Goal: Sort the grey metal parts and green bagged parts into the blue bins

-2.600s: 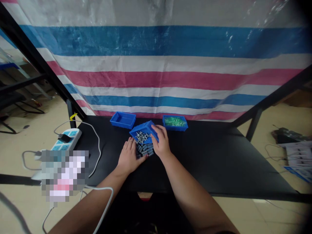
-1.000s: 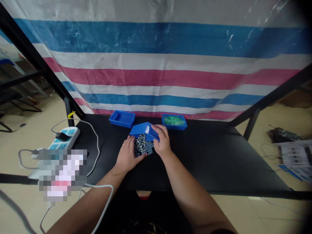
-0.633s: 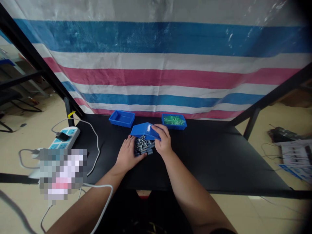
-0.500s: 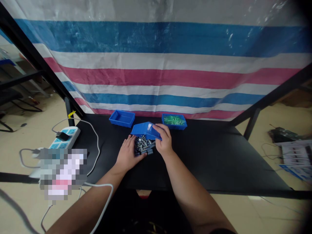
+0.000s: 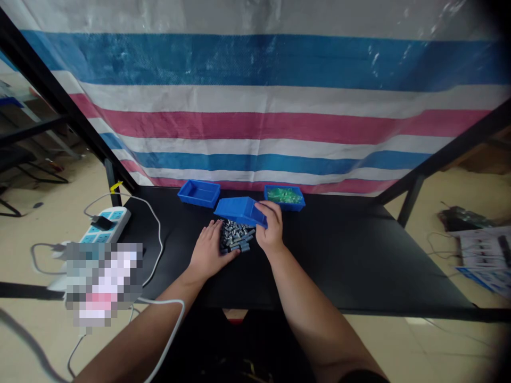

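A striped plastic sheet (image 5: 259,58) in white, blue and red fills the upper part of the frame, behind a black table (image 5: 347,255) that spans the middle. Dark frame bars slope down at both sides, a yellow tag (image 5: 116,186) on the left one. At the left edge of the table lies a white power strip (image 5: 123,221) with a black plug (image 5: 101,223) in it; a thin cable (image 5: 161,236) loops from there onto the tabletop. Just below, a pixelated patch hides what lies there. A pale cable (image 5: 181,319) crosses in front of the left forearm at lower left. On the floor at far right is a printed carton (image 5: 485,252).

Along the table's back edge stand two blue bins: the left bin (image 5: 199,192) just left of centre, and the right bin (image 5: 285,206), which holds green pieces (image 5: 284,195).

At the centre of the frame, a pile of small metal parts (image 5: 236,234) lies on the table. The left hand (image 5: 209,249) is open and palm down along the pile's left side, thumb spread out below it. The right hand (image 5: 270,226) grips the right end of a tilted blue bin (image 5: 237,209), its underside turned up, over the far edge of the pile; whether bin and parts touch cannot be told.
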Motion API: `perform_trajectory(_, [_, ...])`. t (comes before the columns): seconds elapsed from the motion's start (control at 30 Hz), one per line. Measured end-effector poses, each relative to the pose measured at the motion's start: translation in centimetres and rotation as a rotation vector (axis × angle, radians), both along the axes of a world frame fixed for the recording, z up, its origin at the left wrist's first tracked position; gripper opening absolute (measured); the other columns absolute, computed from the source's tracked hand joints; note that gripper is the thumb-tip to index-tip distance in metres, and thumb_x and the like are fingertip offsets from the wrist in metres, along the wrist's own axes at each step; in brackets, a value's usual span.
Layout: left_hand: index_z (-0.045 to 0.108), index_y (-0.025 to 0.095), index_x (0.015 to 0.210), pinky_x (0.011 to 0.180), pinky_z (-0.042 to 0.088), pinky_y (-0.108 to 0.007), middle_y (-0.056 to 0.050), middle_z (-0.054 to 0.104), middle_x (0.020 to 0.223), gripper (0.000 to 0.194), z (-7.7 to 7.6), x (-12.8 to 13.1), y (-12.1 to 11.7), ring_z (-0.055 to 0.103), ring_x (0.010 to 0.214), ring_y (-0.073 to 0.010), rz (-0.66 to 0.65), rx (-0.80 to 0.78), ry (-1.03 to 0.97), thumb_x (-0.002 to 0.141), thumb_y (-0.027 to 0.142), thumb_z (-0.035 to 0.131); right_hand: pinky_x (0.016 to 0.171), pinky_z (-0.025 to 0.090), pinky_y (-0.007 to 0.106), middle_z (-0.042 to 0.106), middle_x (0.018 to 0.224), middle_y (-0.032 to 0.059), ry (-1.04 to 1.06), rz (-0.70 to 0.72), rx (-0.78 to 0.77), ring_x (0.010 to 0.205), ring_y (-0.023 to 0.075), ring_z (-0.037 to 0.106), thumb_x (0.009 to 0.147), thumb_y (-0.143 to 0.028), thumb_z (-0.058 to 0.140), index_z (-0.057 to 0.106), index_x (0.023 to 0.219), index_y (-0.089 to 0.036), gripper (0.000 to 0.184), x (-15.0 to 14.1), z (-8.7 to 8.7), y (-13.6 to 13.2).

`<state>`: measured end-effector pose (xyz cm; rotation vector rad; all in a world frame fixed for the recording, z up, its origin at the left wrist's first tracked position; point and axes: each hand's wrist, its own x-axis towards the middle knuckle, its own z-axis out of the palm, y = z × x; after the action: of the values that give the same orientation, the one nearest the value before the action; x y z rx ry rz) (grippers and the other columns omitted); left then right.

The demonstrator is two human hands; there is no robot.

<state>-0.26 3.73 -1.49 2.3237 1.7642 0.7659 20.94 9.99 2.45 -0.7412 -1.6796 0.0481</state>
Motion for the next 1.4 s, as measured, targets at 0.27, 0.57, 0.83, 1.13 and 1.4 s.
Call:
perform_trajectory(0.27, [0.031, 0.012, 0.153, 0.120, 0.032, -0.058, -0.022, 0.042, 0.155, 0.103, -0.1, -0.2, 0.5, 0.031, 0.149, -0.0390, 0.002, -0.001, 0.002, 0.076, 0.069, 0.067, 0.103, 0.048, 0.051, 0.055, 0.114, 0.0084, 0.497, -0.136, -0.415, 0.108, 0.0241, 0.058, 0.090, -0.039, 0.060, 0.045, 0.119, -0.023, 0.036, -0.3, -1.4, 1.5])
perform_trajectory(0.57, [0.024, 0.007, 0.156, 0.121, 0.030, -0.056, -0.026, 0.027, 0.162, 0.125, -0.1, -1.5, 3.5, 0.023, 0.151, -0.0405, -0.160, -0.060, 0.029, 0.064, 0.076, 0.071, 0.085, 0.063, 0.046, 0.047, 0.120, 0.0007, 0.894, 0.176, -0.840, 0.109, 0.0185, 0.057, 0.078, -0.050, 0.073, 0.035, 0.112, -0.034, 0.053, -0.9, -2.5, 3.0])
perform_trajectory(0.83, [0.027, 0.008, 0.157, 0.122, 0.028, -0.054, -0.024, 0.029, 0.161, 0.133, 0.2, -2.3, 6.2, 0.027, 0.150, -0.0401, -0.324, -0.113, 0.069, 0.055, 0.079, 0.075, 0.090, 0.062, 0.045, 0.052, 0.107, -0.0008, 0.868, 0.189, -0.919, 0.102, 0.0168, 0.062, 0.076, -0.059, 0.074, 0.044, 0.101, -0.028, 0.050, -1.4, -3.9, 3.7])
perform_trajectory(1.13, [0.035, 0.012, 0.154, 0.120, 0.031, -0.052, -0.020, 0.041, 0.156, 0.119, 0.5, -2.3, 6.1, 0.039, 0.145, -0.0381, -0.336, -0.075, 0.031, 0.061, 0.075, 0.075, 0.096, 0.057, 0.044, 0.061, 0.127, 0.0100, 0.590, 0.094, -0.934, 0.105, 0.0216, 0.069, 0.079, -0.051, 0.072, 0.058, 0.120, -0.022, 0.052, -1.0, -5.4, 4.3])
perform_trajectory(1.4, [0.043, 0.021, 0.151, 0.120, 0.029, -0.059, -0.015, 0.052, 0.150, 0.104, 1.4, -2.3, 5.9, 0.044, 0.141, -0.0384, -0.384, -0.112, -0.007, 0.065, 0.068, 0.077, 0.093, 0.057, 0.044, 0.068, 0.127, 0.0141, 0.296, -0.010, -0.866, 0.108, 0.0253, 0.070, 0.087, -0.031, 0.062, 0.061, 0.126, -0.020, 0.041, 0.0, -5.1, 4.2])
